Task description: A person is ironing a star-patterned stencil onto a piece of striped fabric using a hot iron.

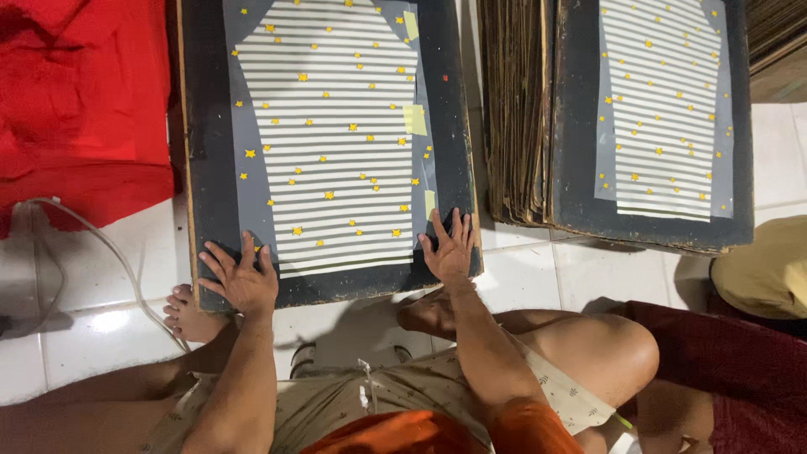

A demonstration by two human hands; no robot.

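Hands [242, 277] [450, 245] flat, released, on dark board [206, 151] (striped sheet [336, 134]) | red cloth [84, 101] left | board stack [517, 109] right

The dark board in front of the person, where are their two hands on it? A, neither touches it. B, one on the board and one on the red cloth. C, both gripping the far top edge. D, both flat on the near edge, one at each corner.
D: the left hand and right hand lie spread, palms down, at the near corners of the dark board.

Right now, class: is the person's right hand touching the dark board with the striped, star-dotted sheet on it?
Touching. The head view shows the right hand pressed flat, fingers spread, on the near right corner of the dark board.
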